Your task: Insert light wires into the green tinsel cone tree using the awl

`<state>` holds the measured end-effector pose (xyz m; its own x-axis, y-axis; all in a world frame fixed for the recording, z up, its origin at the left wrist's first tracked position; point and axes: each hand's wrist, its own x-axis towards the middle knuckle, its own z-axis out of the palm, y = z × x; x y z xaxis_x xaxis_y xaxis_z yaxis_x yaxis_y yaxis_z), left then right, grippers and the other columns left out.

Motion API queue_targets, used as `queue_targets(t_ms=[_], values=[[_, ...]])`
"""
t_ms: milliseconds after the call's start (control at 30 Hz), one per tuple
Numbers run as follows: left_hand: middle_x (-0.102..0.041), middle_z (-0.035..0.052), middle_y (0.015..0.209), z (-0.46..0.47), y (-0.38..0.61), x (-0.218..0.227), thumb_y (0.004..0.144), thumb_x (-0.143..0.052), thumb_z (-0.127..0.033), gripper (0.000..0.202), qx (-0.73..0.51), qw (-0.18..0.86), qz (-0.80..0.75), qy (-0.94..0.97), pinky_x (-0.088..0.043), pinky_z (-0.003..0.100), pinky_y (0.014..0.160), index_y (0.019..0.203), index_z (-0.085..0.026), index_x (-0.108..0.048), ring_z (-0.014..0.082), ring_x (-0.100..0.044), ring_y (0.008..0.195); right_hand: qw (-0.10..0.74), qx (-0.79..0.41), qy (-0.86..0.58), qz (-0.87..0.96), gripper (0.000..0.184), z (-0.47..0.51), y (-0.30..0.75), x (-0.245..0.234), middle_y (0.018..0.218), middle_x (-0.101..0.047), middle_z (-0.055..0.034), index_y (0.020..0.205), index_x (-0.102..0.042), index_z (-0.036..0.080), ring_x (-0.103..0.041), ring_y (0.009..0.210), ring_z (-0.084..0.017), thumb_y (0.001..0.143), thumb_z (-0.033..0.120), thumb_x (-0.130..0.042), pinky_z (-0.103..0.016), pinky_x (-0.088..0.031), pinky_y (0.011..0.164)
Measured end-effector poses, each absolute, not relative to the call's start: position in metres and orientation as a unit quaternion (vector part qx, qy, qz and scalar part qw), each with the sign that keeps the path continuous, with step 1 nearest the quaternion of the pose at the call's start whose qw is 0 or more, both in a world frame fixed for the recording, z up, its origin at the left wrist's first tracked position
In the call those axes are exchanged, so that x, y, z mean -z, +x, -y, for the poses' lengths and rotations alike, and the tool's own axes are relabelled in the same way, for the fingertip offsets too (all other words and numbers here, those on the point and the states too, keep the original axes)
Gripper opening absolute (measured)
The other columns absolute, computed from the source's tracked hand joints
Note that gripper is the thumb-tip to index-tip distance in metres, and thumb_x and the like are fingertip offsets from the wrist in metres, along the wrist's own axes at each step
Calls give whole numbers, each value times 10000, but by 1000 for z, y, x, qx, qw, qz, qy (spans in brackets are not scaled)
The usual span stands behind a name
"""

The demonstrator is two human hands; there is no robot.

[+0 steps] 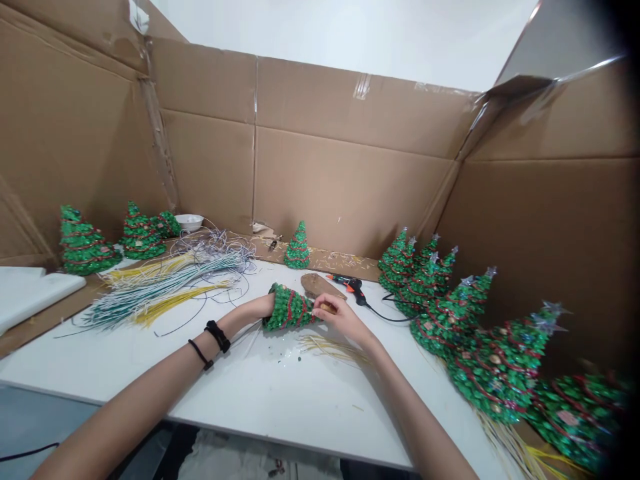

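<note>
The item under inspection was a small cone-shaped tree [289, 308], covered in glossy green wrapped pieces with a red strand winding around it. It lay on its side between the hands, held above the desk [260, 393]. The left hand [261, 307] was curled around the cone's wider end, with the fingers partly hidden by the tree. The right hand [341, 317] was partly closed at the narrower end, its fingertips [321, 305] pinching a small tan piece [329, 308] against the cone. How that piece joined the cone could not be determined.

The cone was judged light and fairly stiff, but its glossy surface looked slippery and its small pieces fragile. The wide end appeared the safest place to take hold.

Just beyond the right hand lay a brown slab of bark or wood [316, 285] and a hot glue gun [350, 287] with a black cord [395, 317]. Loose pale strips [333, 348] lay nearer the person, below the right hand. To the left of the left hand were bundles of green and yellow strips [165, 293]. Finished green trees [450, 327] stood in a row to the right of the hands, and others, with a white bowl [189, 221], stood further off to the left, against a cardboard wall [350, 180].
</note>
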<state>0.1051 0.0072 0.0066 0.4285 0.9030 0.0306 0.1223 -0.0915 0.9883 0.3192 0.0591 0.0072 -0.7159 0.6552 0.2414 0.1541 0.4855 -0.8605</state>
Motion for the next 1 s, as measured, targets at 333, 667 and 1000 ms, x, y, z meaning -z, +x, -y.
queue_targets(t_ms=[333, 667, 1000], values=[[-641, 48, 736, -12, 102, -2, 771, -599, -351, 271, -337, 586, -385, 629, -362, 227, 465, 873, -112, -676, 94, -466, 522, 289, -446, -257, 807, 249, -62, 318, -1, 730, -565, 25, 786, -547, 196, -524, 701, -135, 754, 423, -643, -245, -403, 653], [-582, 3, 609, -9, 106, 1, 750, -611, -317, 255, -341, 606, -402, 596, -355, 249, 467, 898, -119, -674, 101, -434, 492, 294, -485, -250, 785, 236, -64, 318, 1, 749, -559, 28, 805, -547, 194, -530, 709, -130, 746, 393, -660, -241, -398, 657], [-566, -12, 580, -12, 111, 8, 740, -600, -329, 199, -376, 585, -375, 612, -348, 211, 438, 689, -137, -603, 83, -450, 467, 294, -483, -250, 786, 249, -66, 318, 3, 743, -557, 19, 807, -548, 194, -518, 710, -137, 751, 414, -650, -247, -390, 654]])
